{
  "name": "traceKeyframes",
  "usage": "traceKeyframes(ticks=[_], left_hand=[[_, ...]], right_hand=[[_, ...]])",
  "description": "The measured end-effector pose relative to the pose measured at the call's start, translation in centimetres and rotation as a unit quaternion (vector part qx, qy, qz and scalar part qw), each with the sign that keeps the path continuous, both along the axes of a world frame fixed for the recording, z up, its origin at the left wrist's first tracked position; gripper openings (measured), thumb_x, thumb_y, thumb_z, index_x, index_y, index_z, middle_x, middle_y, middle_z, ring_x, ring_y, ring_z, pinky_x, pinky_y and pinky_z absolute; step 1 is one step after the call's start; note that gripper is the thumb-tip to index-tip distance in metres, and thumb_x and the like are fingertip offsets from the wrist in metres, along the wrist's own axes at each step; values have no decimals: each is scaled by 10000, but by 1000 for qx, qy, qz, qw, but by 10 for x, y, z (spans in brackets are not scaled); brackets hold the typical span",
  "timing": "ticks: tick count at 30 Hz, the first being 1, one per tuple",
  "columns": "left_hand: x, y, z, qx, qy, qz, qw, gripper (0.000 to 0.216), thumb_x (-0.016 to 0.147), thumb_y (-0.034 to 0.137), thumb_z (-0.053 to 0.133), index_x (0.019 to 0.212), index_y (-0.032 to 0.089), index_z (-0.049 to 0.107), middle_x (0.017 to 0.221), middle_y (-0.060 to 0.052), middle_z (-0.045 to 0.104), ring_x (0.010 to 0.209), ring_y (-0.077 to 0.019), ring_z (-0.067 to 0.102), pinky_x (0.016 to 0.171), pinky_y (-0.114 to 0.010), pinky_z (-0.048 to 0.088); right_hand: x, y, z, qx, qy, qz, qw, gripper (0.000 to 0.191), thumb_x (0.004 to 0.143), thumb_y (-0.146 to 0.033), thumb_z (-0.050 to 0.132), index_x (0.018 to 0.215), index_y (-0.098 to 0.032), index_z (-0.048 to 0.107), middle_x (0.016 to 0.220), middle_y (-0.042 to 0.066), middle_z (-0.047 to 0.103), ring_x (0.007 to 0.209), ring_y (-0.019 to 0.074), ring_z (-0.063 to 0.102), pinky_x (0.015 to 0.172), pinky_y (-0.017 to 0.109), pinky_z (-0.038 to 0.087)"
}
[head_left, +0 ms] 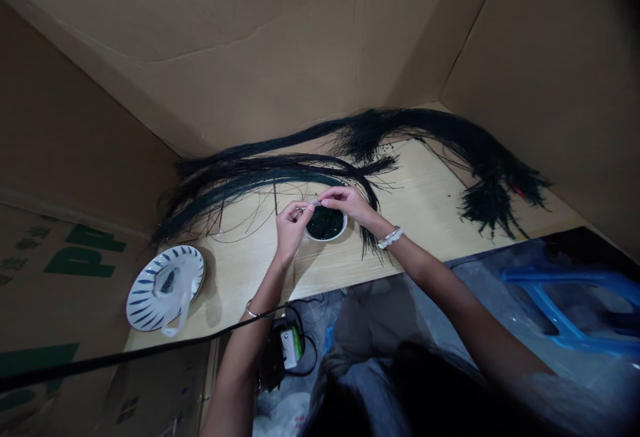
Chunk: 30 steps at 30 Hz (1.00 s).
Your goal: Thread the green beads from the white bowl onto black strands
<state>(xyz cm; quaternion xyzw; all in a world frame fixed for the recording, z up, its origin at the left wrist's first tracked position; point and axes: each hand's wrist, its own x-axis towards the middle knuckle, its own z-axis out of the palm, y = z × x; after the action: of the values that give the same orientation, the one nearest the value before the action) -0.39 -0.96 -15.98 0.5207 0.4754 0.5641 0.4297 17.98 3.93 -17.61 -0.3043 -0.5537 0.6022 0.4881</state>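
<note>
wht bowl (345,226) w/ dk grn bits (325,223)

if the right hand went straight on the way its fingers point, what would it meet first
Most likely the left hand: the right hand points across toward it, and their fingertips look very close together by the bowl. Depth is unclear from this one view.
</note>
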Motion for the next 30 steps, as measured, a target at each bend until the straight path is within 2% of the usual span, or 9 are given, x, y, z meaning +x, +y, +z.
traceKeyframes(ticks=[3,12,25,30], left_hand=[[0,0,-2,-3,3,0,1000,360,763,488,848,826,151,735,539,49,467,494,-74,348,507,-224,243],[0,-1,0,3,12,-2,1000,384,773,515,844,818,153,725,517,75,360,488,-64,272,500,-228,187],[0,-1,1,-1,8,-4,1000,366,767,500,843,812,156,728,514,63,397,491,-71,278,514,-236,180],[-1,-1,1,-3,12,-4,1000,352,773,485,839,818,154,728,520,61,410,497,-72,290,514,-230,190]], right_hand=[[0,-1,2,-1,-3,4,1000,293,713,-400,889,903,-188,817,939,47,792,885,174,697,867,313,540],[-1,1,-1,9,-4,5,1000,282,717,-393,885,898,-188,818,935,46,788,881,169,693,876,311,534],[0,2,-2,10,-11,10,1000,267,727,-387,875,902,-195,816,934,41,786,879,170,689,859,312,532],[0,1,-2,33,-25,3,999,266,752,-402,857,909,-193,810,941,46,784,883,178,686,855,319,526]])
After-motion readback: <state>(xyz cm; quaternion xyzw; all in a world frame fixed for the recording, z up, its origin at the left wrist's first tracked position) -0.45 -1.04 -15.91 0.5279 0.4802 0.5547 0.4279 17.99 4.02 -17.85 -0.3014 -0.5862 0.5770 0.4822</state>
